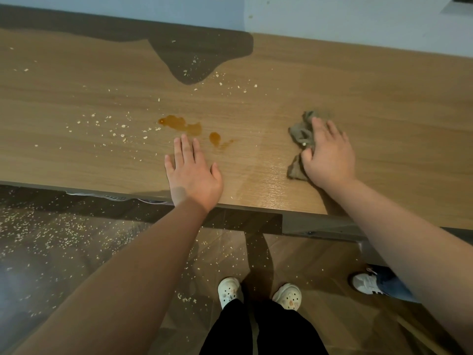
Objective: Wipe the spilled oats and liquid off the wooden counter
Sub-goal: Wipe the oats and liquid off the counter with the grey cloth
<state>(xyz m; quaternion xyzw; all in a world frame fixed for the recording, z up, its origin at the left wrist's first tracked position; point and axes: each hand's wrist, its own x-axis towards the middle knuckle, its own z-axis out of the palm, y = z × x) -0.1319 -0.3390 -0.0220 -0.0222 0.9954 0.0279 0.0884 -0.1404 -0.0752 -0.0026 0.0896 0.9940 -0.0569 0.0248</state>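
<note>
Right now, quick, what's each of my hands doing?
Left hand: open, flat on the wooden counter, holding nothing.
Right hand: open, pressing down on the crumpled rag.

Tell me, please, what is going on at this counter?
A person is cleaning a wooden counter. The right hand presses a crumpled cloth on the counter's right side. The left hand lies flat near the front edge, just short of the amber liquid, which is not yet wiped. Oats lie scattered across the counter's left half and the floor.
</note>
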